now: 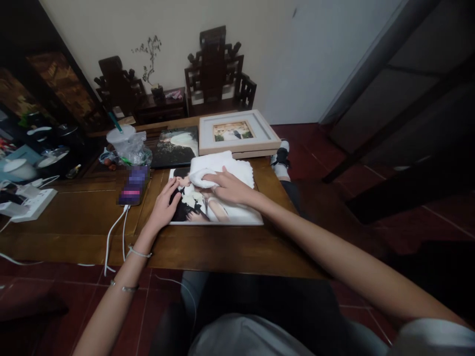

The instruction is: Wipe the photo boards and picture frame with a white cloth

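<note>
Single head-worn view, from six o'clock of the table (230, 249), faces forward and downward, close; wall (274, 59) farther, twelve o'clock.

White cloth (233, 164), brown table (230, 252)

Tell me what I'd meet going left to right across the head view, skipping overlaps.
Power strip → phone → left hand → cloth → foot.

A white cloth (241, 170), partly bunched, covers the upper right of a rectangular photo panel (195, 200) lying flat, picture up, on the wooden tabletop (230, 252).
</note>
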The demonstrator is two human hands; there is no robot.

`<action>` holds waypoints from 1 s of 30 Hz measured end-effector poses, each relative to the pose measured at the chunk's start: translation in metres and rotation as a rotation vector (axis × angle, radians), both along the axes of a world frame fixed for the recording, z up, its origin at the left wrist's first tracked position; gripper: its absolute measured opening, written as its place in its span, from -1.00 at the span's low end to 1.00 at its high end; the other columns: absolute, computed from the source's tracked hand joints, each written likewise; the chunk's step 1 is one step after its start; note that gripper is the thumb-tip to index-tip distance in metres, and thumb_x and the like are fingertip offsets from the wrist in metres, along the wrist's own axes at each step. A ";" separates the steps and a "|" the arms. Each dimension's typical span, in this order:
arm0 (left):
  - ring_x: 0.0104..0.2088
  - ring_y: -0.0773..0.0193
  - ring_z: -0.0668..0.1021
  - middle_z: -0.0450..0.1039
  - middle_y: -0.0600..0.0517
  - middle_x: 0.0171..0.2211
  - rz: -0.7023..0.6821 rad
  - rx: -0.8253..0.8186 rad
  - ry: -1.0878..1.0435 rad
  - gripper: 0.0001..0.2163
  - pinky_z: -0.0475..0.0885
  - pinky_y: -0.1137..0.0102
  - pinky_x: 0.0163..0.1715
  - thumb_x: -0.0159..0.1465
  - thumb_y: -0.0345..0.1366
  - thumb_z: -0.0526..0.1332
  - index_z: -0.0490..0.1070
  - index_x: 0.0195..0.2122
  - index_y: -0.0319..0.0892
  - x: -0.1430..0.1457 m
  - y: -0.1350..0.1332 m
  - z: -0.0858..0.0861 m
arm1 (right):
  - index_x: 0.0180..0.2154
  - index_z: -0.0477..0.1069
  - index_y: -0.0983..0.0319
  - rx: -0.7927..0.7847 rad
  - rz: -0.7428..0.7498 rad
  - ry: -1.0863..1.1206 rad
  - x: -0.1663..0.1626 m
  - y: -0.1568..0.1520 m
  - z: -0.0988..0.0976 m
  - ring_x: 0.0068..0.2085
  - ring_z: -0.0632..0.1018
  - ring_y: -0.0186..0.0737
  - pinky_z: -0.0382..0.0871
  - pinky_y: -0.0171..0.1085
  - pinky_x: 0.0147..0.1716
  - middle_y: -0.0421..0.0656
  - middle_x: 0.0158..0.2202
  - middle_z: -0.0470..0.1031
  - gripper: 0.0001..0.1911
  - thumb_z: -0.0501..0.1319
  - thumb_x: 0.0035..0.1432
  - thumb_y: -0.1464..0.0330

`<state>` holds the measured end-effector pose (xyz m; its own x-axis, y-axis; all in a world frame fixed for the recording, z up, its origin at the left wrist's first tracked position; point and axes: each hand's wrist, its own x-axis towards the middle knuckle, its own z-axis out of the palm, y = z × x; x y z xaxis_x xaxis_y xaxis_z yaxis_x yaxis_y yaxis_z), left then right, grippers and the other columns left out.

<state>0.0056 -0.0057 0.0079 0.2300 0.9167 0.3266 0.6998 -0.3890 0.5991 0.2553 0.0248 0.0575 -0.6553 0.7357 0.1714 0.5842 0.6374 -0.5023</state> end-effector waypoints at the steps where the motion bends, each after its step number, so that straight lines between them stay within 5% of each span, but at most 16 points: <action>1: 0.37 0.13 0.20 0.19 -0.12 0.35 -0.004 0.001 -0.002 -0.57 0.06 0.07 0.36 0.41 -0.15 0.04 0.30 0.26 -0.15 0.000 0.000 -0.001 | 0.04 0.42 0.22 0.017 -0.020 -0.028 -0.005 -0.001 -0.002 0.32 0.26 0.11 -0.17 0.38 0.27 -0.01 0.20 0.44 -0.46 -0.01 0.06 0.61; 4: 0.37 0.12 0.21 0.22 -0.15 0.33 -0.021 0.006 -0.006 -0.56 0.07 0.08 0.36 0.41 -0.16 0.03 0.31 0.25 -0.20 0.000 0.001 -0.002 | 0.10 0.40 0.31 0.071 -0.027 -0.111 -0.013 -0.014 -0.007 0.40 0.04 0.19 -0.21 0.43 0.25 0.11 0.29 0.29 -0.43 0.02 0.04 0.61; 11: 0.37 0.11 0.22 0.24 -0.15 0.32 -0.020 0.019 -0.005 -0.56 0.06 0.08 0.37 0.41 -0.15 0.02 0.32 0.24 -0.22 -0.001 0.003 -0.004 | -0.01 0.47 0.29 0.030 0.144 -0.145 0.004 -0.089 -0.003 0.41 -0.02 0.25 -0.23 0.47 0.24 0.04 0.37 0.15 -0.39 0.05 -0.14 0.64; 16: 0.37 0.12 0.21 0.23 -0.13 0.33 -0.012 0.008 -0.006 -0.57 0.06 0.07 0.37 0.41 -0.18 0.02 0.32 0.25 -0.20 -0.002 0.004 -0.006 | -0.12 0.48 0.21 -0.135 0.238 0.014 0.027 -0.116 0.012 0.31 0.30 0.06 0.01 0.23 0.29 0.00 0.19 0.45 -0.45 0.04 -0.18 0.59; 20: 0.38 0.11 0.20 0.19 -0.16 0.35 -0.010 0.015 0.002 -0.56 0.05 0.07 0.37 0.40 -0.21 0.01 0.31 0.25 -0.24 -0.002 0.003 -0.005 | -0.13 0.47 0.17 -0.140 0.201 0.028 0.032 -0.093 0.016 0.09 0.51 -0.02 0.16 0.16 0.23 -0.10 -0.05 0.59 -0.50 0.01 -0.11 0.58; 24: 0.36 0.13 0.24 0.22 -0.17 0.33 -0.036 0.025 -0.005 -0.56 0.08 0.10 0.36 0.41 -0.21 -0.01 0.31 0.25 -0.26 -0.001 0.003 -0.003 | -0.10 0.46 0.19 -0.081 0.135 -0.021 0.014 -0.049 0.010 0.02 0.53 -0.03 0.10 0.16 0.25 -0.11 -0.08 0.59 -0.55 0.00 0.02 0.56; 27: 0.35 0.13 0.25 0.25 -0.18 0.31 -0.049 0.027 -0.013 -0.56 0.09 0.09 0.36 0.42 -0.20 -0.01 0.32 0.25 -0.26 -0.001 0.003 -0.003 | 0.03 0.41 0.21 0.002 0.048 -0.064 -0.007 -0.020 0.005 0.10 0.48 0.00 0.04 0.18 0.27 -0.05 0.04 0.54 -0.52 -0.01 0.10 0.56; 30: 0.35 0.14 0.26 0.25 -0.16 0.31 -0.048 0.030 -0.019 -0.57 0.10 0.08 0.36 0.42 -0.21 0.00 0.31 0.25 -0.24 -0.001 0.003 -0.003 | 0.18 0.31 0.29 0.107 -0.014 -0.173 -0.024 -0.004 -0.001 0.34 0.20 0.12 -0.04 0.28 0.26 0.10 0.28 0.31 -0.44 0.03 0.13 0.55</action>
<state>0.0042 -0.0025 0.0050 0.2671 0.8945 0.3585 0.6687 -0.4399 0.5994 0.2311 0.0204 0.0568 -0.6719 0.7283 0.1348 0.6651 0.6733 -0.3230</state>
